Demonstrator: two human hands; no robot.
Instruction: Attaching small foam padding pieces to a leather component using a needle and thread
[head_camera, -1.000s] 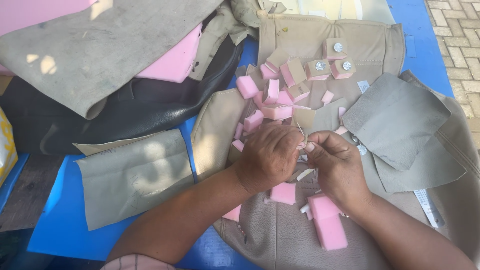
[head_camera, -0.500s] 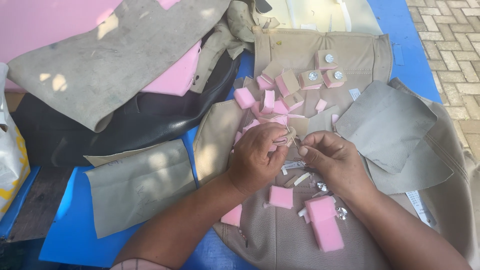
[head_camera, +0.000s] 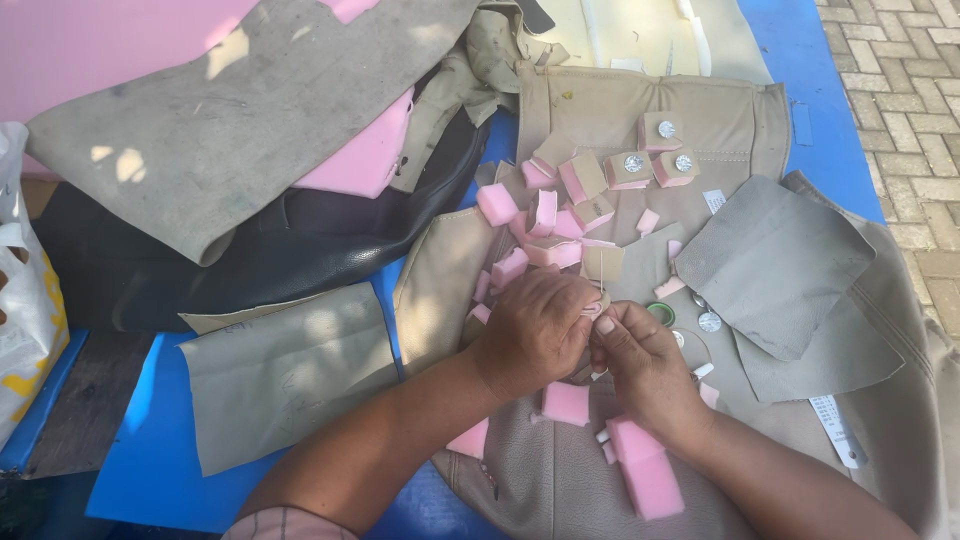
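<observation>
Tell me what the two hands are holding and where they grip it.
The left hand and right hand pinch one small pale piece together between their fingertips. The fingers cover most of it, so its kind and gripped part cannot be told.

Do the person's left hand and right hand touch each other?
Touching. The head view shows the left hand and the right hand pressed together at the fingertips, with no gap, above the beige leather cover.
</observation>
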